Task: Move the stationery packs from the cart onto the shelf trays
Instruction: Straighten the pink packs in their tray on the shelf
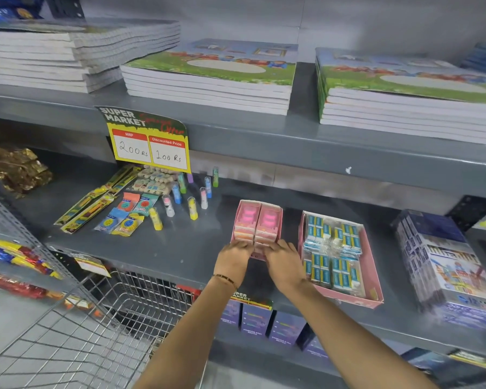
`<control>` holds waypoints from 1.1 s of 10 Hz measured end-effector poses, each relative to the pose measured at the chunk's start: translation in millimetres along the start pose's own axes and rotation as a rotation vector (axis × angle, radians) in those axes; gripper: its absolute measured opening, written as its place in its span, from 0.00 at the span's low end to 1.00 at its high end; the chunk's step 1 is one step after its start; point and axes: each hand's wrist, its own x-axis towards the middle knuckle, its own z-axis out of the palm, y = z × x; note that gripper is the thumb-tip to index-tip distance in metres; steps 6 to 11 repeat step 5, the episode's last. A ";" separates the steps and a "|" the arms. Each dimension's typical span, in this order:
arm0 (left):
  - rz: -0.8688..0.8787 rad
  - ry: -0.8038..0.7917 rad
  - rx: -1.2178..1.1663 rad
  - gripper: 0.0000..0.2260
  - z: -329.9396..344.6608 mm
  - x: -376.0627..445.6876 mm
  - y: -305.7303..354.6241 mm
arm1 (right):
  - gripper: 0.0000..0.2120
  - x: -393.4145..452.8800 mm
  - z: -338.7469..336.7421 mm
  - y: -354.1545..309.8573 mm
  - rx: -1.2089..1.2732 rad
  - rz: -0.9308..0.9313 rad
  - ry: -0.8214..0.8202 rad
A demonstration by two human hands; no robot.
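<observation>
Both hands, left hand (233, 255) and right hand (282, 258), rest fingers on the near end of the small pink display tray (257, 226) near the shelf's (180, 248) front edge; it looks light thin card, best held by its side walls
</observation>
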 end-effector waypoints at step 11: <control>-0.027 0.122 0.027 0.15 -20.6 -18.1 10.1 | 0.16 -17.3 -13.3 -7.6 0.049 0.073 0.184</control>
